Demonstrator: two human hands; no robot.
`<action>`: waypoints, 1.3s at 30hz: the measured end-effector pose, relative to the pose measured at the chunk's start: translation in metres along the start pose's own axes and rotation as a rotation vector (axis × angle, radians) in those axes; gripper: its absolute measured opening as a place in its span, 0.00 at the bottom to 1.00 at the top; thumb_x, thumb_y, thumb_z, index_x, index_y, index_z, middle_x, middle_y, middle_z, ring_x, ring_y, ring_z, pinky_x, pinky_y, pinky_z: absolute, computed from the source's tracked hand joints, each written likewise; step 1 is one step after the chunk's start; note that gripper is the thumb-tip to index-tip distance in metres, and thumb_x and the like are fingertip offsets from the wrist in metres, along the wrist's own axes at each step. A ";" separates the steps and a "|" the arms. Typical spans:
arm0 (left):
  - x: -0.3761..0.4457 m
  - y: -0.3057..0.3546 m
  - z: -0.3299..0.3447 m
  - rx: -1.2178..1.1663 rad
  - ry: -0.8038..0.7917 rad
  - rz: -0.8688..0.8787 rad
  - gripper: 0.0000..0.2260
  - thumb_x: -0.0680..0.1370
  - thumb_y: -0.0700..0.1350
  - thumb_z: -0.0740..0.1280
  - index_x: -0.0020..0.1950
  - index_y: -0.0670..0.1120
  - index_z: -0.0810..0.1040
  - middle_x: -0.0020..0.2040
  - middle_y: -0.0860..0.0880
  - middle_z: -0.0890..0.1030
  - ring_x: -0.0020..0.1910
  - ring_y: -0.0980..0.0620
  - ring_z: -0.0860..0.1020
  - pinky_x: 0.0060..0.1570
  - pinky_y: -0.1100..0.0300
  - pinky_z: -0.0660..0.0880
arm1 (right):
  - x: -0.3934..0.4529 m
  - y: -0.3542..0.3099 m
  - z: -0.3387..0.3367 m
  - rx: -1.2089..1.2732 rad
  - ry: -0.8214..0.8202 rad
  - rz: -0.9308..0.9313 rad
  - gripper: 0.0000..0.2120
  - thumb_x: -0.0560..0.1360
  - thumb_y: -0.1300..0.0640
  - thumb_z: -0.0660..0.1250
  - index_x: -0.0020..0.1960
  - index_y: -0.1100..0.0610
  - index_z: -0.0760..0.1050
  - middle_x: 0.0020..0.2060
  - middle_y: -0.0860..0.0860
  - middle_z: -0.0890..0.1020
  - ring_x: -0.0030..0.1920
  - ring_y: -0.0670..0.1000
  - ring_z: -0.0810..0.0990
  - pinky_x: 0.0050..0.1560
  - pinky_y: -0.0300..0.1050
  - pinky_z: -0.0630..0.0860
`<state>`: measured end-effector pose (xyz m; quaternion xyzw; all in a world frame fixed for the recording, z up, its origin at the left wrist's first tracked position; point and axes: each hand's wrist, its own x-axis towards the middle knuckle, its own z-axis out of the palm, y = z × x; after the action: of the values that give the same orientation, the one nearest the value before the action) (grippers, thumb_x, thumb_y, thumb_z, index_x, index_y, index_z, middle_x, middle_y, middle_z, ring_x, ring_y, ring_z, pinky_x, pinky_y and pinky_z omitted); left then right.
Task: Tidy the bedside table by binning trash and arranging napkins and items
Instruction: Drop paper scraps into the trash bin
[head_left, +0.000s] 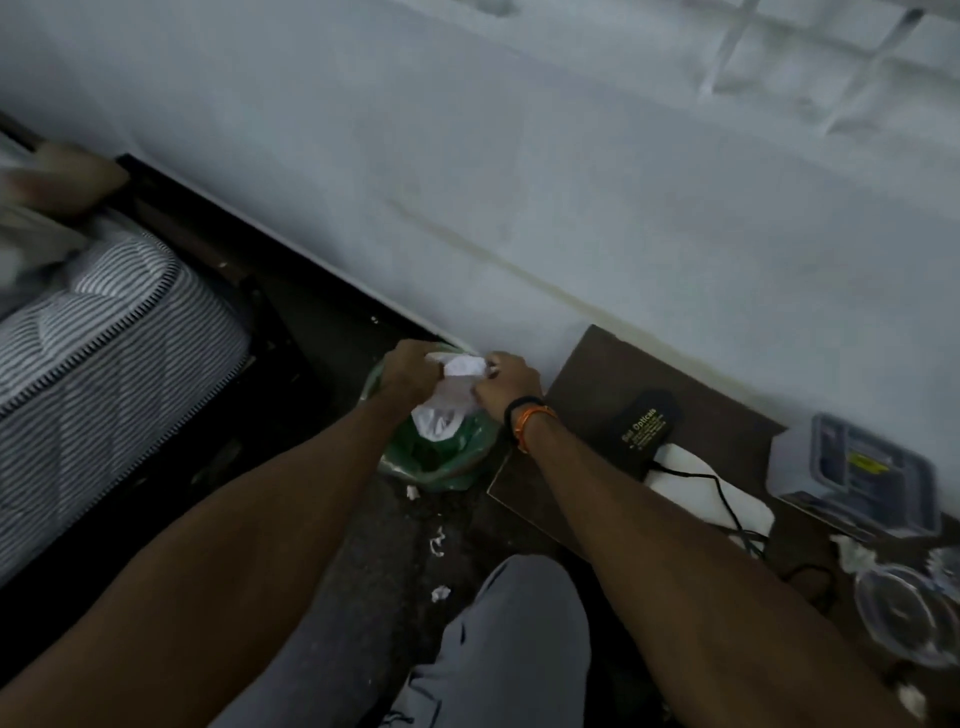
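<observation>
Both hands, left hand (410, 371) and right hand (506, 382), have fingers clamped on a white wad (452, 387) held between them, directly above the green-lined bin (441, 462). The tabletop (582, 395) with a black case (647, 423) lies just right of the right fingers.

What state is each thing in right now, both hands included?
Left hand: gripping the white wad over the bin.
Right hand: pinching the same wad.
White wad: crumpled, held above the bin mouth.
Green-lined bin: open, on the floor beside the table.
Black glasses case: closed, on the table.
Clear containers: lying at the table's right end.
Paper scraps: loose on the floor.
</observation>
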<state>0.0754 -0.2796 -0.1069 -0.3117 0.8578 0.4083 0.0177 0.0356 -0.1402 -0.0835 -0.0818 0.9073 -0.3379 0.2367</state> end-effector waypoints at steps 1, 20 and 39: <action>0.003 -0.003 0.001 0.004 0.018 0.008 0.16 0.75 0.40 0.68 0.62 0.40 0.79 0.59 0.36 0.81 0.60 0.38 0.78 0.57 0.51 0.74 | 0.003 0.000 0.002 -0.003 -0.025 -0.006 0.10 0.70 0.63 0.68 0.50 0.54 0.78 0.48 0.57 0.81 0.49 0.59 0.79 0.46 0.48 0.76; -0.065 0.064 0.057 0.298 -0.362 0.598 0.15 0.71 0.39 0.73 0.58 0.39 0.81 0.56 0.39 0.80 0.56 0.39 0.78 0.56 0.50 0.75 | -0.056 0.071 -0.123 0.068 0.455 -0.056 0.10 0.72 0.66 0.67 0.48 0.55 0.83 0.47 0.51 0.86 0.50 0.52 0.83 0.56 0.50 0.81; -0.134 0.107 0.104 0.326 -0.133 0.584 0.05 0.71 0.38 0.66 0.47 0.42 0.76 0.46 0.42 0.79 0.44 0.40 0.78 0.43 0.48 0.77 | -0.158 0.190 -0.163 0.000 0.510 0.097 0.11 0.71 0.67 0.65 0.46 0.58 0.83 0.47 0.56 0.85 0.49 0.60 0.81 0.51 0.53 0.79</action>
<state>0.1018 -0.0854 -0.0641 -0.0186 0.9618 0.2732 0.0053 0.0969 0.1463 -0.0401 0.0494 0.9404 -0.3359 0.0163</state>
